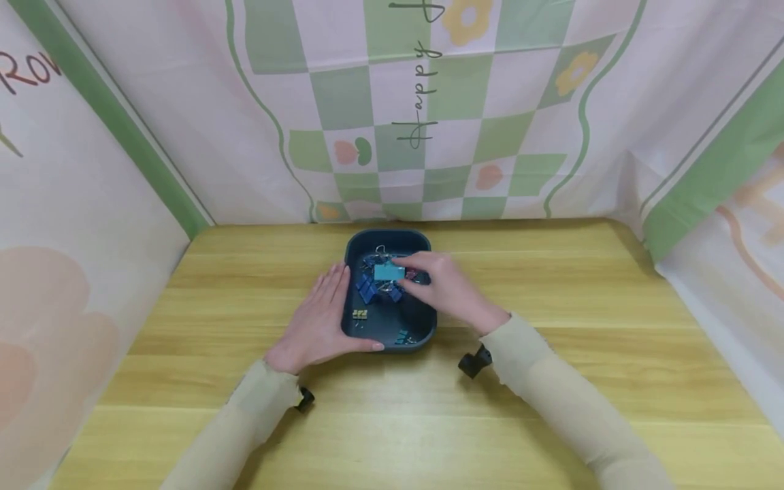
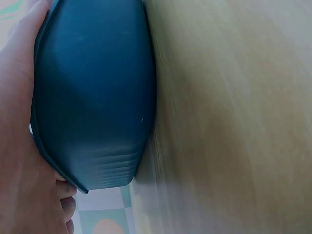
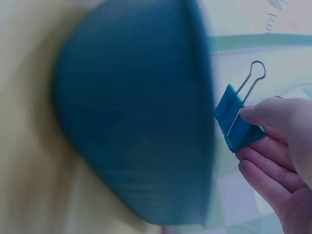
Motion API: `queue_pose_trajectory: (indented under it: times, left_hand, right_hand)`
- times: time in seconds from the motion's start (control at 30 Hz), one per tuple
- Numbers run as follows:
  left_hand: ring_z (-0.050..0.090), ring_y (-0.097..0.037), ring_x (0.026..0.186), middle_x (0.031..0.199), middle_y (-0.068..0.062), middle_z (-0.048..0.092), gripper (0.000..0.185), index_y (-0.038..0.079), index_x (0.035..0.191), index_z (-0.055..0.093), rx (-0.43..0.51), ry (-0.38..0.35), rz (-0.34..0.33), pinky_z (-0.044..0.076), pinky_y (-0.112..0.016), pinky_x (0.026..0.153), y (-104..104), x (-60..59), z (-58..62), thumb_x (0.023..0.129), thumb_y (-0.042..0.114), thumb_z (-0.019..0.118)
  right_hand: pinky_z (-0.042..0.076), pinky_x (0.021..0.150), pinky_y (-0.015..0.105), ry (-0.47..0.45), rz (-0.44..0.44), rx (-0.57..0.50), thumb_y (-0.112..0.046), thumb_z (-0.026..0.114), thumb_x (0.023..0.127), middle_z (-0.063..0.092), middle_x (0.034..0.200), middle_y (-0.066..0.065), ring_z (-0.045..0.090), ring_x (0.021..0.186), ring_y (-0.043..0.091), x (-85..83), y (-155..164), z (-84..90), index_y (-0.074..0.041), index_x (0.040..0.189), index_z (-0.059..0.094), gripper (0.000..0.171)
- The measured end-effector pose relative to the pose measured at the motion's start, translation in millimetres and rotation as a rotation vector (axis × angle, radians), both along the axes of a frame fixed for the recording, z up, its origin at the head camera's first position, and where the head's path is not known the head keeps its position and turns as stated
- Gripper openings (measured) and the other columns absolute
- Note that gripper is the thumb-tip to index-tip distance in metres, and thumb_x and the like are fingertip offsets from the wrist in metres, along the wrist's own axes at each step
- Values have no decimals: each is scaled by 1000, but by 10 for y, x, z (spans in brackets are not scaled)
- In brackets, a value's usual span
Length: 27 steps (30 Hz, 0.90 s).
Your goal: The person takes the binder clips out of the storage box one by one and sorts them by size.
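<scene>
A dark blue tray [image 1: 422, 332] sits on the wooden table and holds several binder clips: dark blue ones [image 1: 367, 289], a small yellow one [image 1: 359, 314] and a teal one [image 1: 401, 336]. My right hand [image 1: 442, 284] pinches a light blue binder clip [image 1: 388, 272] over the tray; in the right wrist view that clip [image 3: 236, 124] hangs by the tray's rim [image 3: 207, 112] with its wire handle up. My left hand [image 1: 318, 320] lies flat along the tray's left side, thumb at its front edge. In the left wrist view the palm [image 2: 19, 161] touches the tray's wall [image 2: 92, 97].
A wooden table [image 1: 551, 286] is boxed in by a pink and green checked cloth backdrop [image 1: 429, 122] at the back and both sides. Black wrist camera mounts [image 1: 474, 361] sit under each sleeve.
</scene>
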<state>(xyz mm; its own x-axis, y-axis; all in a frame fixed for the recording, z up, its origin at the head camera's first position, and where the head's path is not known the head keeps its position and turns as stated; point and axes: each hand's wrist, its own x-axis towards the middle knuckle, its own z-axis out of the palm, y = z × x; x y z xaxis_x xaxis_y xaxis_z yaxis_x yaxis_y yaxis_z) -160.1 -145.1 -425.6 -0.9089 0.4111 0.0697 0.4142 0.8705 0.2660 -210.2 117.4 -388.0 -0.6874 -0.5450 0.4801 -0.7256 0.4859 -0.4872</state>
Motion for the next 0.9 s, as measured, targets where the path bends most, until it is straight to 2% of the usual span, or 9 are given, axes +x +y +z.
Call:
queue_pose_trajectory:
  times: [0.13,0.3,0.57,0.63,0.8,0.9]
  left_hand:
    - [-6,-22,154,169,-15,0,145,2,163,5,7,-8,-2,6,-40,124,-1,1,-2,65,101,46]
    - [-7,-21,154,169,-12,-3,145,3,163,5,13,-21,1,5,-39,123,-3,7,-1,64,101,46]
    - [-7,-21,154,169,-12,-4,145,3,163,3,16,-17,-5,4,-39,123,-9,14,2,65,100,47]
    - [-8,-21,154,169,-12,-4,145,3,163,3,18,-18,-7,3,-38,123,-7,15,3,65,100,47]
    - [-6,-22,154,169,-13,-3,145,2,163,4,19,-7,-13,4,-39,123,-9,14,3,66,100,48]
    - [-5,-23,154,169,-14,-2,144,2,163,4,15,2,-16,6,-40,123,-8,14,1,66,99,48]
  right_hand:
    - [58,90,42,62,-44,-47,-5,80,88,72,117,16,70,104,30,-32,152,150,0,122,72,36]
    - [58,88,46,117,-133,-111,-4,81,87,72,115,15,70,101,31,-105,383,293,-1,120,73,34]
    - [60,80,39,155,-275,-175,-5,83,86,74,109,12,73,90,25,-252,773,475,-1,115,76,31]
    - [60,79,32,124,-310,-193,-7,82,88,75,108,12,73,90,24,-283,854,515,-2,116,76,29]
    - [53,76,12,-44,-402,-207,-15,77,94,74,111,13,72,94,26,-350,999,547,-5,121,75,29]
    - [53,76,14,-129,-430,-179,-20,74,96,73,112,13,70,95,26,-408,1052,487,-6,124,74,31]
